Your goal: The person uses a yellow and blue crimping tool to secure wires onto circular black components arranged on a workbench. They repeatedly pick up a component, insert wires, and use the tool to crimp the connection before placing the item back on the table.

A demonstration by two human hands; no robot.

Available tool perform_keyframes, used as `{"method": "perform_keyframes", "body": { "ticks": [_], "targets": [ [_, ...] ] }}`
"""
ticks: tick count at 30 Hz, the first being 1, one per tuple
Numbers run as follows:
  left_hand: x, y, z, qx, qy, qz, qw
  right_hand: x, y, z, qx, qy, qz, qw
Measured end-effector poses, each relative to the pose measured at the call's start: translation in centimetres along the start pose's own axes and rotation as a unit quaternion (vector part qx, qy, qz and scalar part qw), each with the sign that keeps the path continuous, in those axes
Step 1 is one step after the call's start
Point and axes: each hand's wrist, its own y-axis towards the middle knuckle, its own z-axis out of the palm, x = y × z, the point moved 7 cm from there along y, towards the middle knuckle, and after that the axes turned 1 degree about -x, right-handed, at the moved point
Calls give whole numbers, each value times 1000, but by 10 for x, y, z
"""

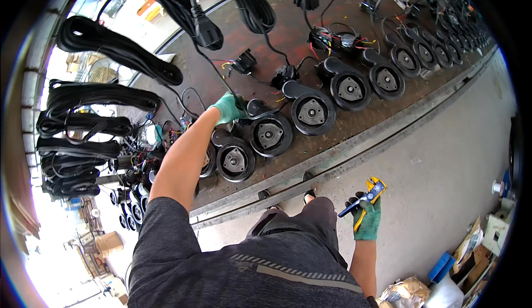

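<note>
My left hand (228, 109), in a green glove, reaches over the workbench (221, 189). Its fingers curl at a black cable (215, 67) beside a black round motor unit (269, 134); what they grip is partly hidden. Another motor unit (235, 163) lies just nearer to me, and one more (313, 114) sits to the right. Low at my right side, off the bench, my right hand (370, 219) in a green and black glove is closed around a yellow and blue wire stripper (372, 191). The tool's jaws point up and right.
Motor units (387, 81) line the bench edge in a long row. Bundled black cables (119, 50) lie along the far and left sides. An open motor housing (243, 62) shows coloured wires. A metal rail (354, 161) runs along the bench front. Bags (407, 294) and a blue bin (441, 266) stand lower right.
</note>
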Motion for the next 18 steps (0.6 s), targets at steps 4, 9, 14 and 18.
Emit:
{"method": "perform_keyframes", "body": {
  "ticks": [4,9,14,18],
  "targets": [
    [15,-84,-86,-127,43,-48,990,9,22,36,67,-23,10,997],
    [-28,-205,-157,-124,116,-55,984,19,28,86,139,-40,8,990],
    [-64,-272,-123,-100,123,47,986,13,9,126,200,-42,-7,979],
    [-103,-276,-82,-146,148,228,951,-7,-13,144,212,-41,-10,976]
  ]
}}
